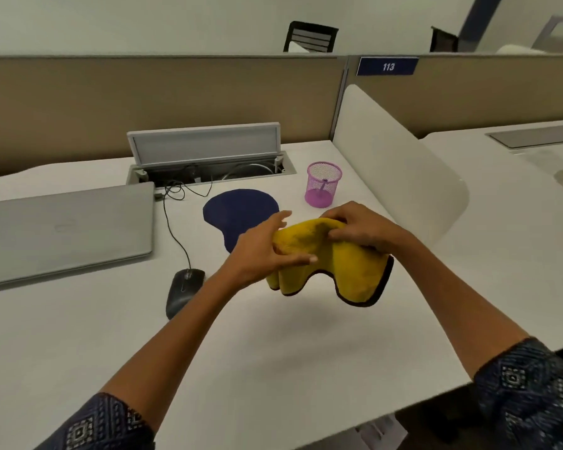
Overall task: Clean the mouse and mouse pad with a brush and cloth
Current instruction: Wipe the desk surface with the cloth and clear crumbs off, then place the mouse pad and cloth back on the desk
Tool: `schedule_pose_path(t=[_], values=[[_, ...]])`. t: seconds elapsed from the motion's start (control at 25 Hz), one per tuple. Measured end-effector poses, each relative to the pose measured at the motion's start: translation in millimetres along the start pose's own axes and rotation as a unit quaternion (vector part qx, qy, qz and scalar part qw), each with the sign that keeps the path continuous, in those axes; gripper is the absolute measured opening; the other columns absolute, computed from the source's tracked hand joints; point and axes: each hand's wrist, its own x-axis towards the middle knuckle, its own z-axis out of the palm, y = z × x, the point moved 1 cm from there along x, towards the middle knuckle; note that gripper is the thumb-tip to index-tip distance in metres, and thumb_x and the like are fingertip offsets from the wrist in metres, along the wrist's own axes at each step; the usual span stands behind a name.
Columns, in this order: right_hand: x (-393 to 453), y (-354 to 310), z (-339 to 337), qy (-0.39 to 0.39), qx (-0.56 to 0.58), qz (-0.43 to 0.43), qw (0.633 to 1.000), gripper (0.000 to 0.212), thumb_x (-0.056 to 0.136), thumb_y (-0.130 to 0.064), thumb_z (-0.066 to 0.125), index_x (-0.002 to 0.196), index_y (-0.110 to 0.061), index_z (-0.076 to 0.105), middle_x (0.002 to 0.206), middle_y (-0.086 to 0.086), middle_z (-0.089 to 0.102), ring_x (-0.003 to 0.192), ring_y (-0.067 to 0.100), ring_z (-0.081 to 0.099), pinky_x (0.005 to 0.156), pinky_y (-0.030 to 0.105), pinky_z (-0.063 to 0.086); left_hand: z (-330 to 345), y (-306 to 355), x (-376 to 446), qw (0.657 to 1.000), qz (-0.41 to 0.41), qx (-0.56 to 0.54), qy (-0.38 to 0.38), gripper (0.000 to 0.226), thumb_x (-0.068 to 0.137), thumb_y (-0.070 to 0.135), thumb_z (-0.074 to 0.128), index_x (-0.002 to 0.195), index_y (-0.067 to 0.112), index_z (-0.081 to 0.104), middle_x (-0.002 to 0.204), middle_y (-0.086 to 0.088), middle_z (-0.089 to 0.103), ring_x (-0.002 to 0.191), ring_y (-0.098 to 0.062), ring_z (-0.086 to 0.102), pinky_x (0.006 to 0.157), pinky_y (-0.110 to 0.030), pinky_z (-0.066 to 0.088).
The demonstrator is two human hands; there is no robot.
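Head view: both hands, left point(267, 251) and right point(361, 227), pinch the soft, limp cloth point(332, 264) by its folded upper edge, above the desk point(273, 352).

The cloth point(332, 254) was yellow with dark edging, the mouse pad point(238, 212) navy, the mouse point(184, 290) black, the mesh cup point(323, 184) purple.

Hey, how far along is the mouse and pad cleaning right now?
Nothing visibly finished. Both hands, left hand and right hand, hold the yellow cloth above the desk, not touching anything. Mouse sits off the blue mouse pad; both await wiping. A brush-like handle stands in the purple cup.
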Motion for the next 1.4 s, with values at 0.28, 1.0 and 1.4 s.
schedule_pose_path(t=[0.28,1.0,1.4], values=[[61.5,13.0,-28.7,-0.145,-0.104,0.094,0.98,0.061,0.068,-0.042,0.079,0.122,-0.022,0.058,0.114,-0.003,0.054,0.102,0.022,0.055,0.079,0.03,0.047,-36.8,-30.9,78.5,0.996,0.031,0.069,-0.051,0.03,0.08,0.022,0.071,0.109,0.015,0.066,0.103,-0.005,0.068,0.084,-0.011,0.055,0.068,-0.017,0.043],[84.6,174.1,50.9,0.068,-0.216,0.043,0.973,0.079,0.084,0.002,0.051,0.146,-0.036,0.019,0.158,-0.011,0.005,0.147,0.022,0.001,0.112,0.055,0.017,102.9,-96.3,118.1,0.933,0.133,0.323,-0.083,0.069,0.093,0.0,0.042,0.147,0.015,0.0,0.156,-0.004,-0.006,0.143,-0.021,-0.007,0.106,-0.024,-0.014],[95.9,101.3,49.9,0.045,-0.178,0.033,0.983,0.07,0.085,-0.033,0.061,0.144,-0.033,0.023,0.158,-0.001,0.011,0.146,0.027,0.002,0.116,0.052,0.009,47.1,-91.6,62.3,0.97,-0.031,0.224,0.09,0.053,0.094,0.025,0.05,0.142,0.021,0.03,0.152,-0.004,0.022,0.141,-0.022,0.013,0.115,-0.035,0.009]])
